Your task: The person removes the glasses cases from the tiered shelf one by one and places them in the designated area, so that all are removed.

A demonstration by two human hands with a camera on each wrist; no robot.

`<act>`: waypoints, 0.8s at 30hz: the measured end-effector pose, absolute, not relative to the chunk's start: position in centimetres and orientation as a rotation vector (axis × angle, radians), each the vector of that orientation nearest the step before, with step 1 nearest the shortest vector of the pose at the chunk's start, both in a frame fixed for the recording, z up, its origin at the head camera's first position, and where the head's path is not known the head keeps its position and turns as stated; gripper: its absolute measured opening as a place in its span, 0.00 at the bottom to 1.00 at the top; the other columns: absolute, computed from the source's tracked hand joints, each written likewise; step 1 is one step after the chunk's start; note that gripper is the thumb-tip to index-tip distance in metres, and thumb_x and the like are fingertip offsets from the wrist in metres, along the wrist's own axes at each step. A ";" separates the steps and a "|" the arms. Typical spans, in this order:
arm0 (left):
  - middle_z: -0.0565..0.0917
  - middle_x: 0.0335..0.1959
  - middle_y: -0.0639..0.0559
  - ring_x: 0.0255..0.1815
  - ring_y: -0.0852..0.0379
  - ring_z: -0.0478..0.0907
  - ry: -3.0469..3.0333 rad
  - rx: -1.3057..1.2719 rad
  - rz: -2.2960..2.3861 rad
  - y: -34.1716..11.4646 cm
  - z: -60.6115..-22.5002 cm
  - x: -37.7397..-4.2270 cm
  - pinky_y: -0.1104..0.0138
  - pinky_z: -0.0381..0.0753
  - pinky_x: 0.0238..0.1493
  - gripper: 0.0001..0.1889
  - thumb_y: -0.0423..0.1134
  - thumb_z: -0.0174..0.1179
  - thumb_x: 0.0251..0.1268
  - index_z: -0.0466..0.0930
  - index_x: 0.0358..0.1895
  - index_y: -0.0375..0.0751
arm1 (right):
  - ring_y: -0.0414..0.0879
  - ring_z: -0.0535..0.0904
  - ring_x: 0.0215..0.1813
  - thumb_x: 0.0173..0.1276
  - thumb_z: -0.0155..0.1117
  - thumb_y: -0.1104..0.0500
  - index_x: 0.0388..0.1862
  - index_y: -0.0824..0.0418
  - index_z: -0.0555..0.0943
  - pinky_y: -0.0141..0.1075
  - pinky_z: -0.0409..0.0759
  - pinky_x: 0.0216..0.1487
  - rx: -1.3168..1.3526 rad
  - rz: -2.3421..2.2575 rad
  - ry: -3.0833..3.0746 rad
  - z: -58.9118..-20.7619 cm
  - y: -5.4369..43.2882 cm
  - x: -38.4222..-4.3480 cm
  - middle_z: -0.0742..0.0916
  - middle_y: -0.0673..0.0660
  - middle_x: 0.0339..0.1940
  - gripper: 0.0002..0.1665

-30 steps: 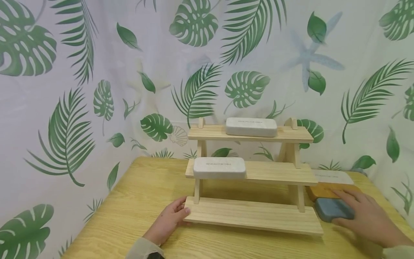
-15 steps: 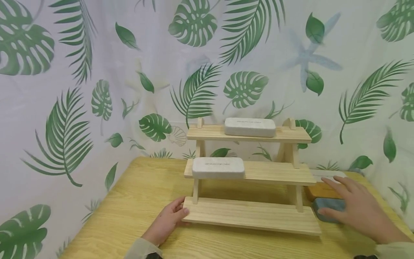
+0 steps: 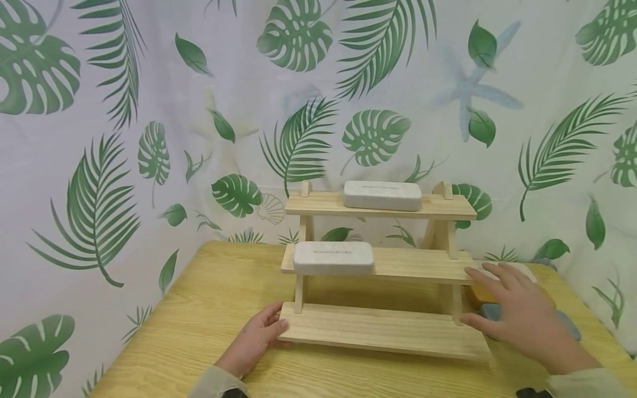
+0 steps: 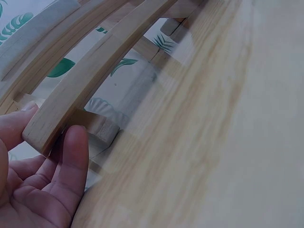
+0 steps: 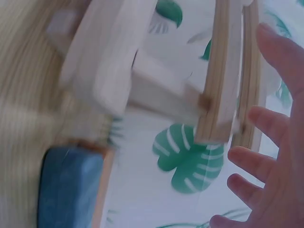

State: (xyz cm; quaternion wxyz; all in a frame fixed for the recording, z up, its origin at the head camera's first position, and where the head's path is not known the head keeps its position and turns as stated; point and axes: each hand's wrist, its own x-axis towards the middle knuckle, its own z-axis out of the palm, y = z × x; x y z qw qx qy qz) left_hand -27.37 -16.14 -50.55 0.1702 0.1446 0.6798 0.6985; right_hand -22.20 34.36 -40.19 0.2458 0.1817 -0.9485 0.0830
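My left hand (image 3: 255, 338) grips the left end of the lowest board of a three-tier wooden stand (image 3: 380, 327). In the left wrist view its thumb is over the board (image 4: 78, 90) and the fingers are beneath. My right hand (image 3: 525, 318) hovers with spread fingers by the stand's right end, in front of the coloured cases, and holds nothing. A white, rounded oblong case (image 3: 382, 196), like a glasses case, lies on the top tier. A second white case (image 3: 333, 258) rests at the left of the middle tier; both bear small lettering.
Right of the stand, partly hidden behind my right hand, lie a blue case (image 3: 569, 325), an orange case (image 3: 480, 294) and another white case (image 3: 523, 270) on the wooden table (image 3: 199, 309). A leaf-patterned curtain (image 3: 239, 132) hangs behind and at the left.
My right hand has moved left from over the blue and orange cases toward the stand's right end. My left hand keeps its grip on the lowest board.
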 end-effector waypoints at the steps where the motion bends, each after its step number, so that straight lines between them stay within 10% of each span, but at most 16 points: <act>1: 0.75 0.62 0.35 0.59 0.44 0.78 1.931 0.411 1.986 -16.1 -50.6 -27.4 0.53 0.84 0.54 0.40 0.45 0.57 0.78 0.47 0.79 0.28 | 0.71 0.65 0.68 0.50 0.79 0.32 0.73 0.54 0.73 0.75 0.67 0.54 0.503 0.226 -2.584 -40.0 33.8 -22.2 0.74 0.68 0.67 0.54; 24: 0.74 0.63 0.33 0.59 0.43 0.78 1.945 0.408 1.987 -16.0 -49.9 -26.9 0.53 0.84 0.54 0.39 0.43 0.56 0.79 0.46 0.79 0.26 | 0.67 0.64 0.72 0.57 0.75 0.32 0.75 0.53 0.71 0.69 0.64 0.65 0.693 0.316 -2.547 -37.4 25.7 -23.3 0.76 0.62 0.68 0.52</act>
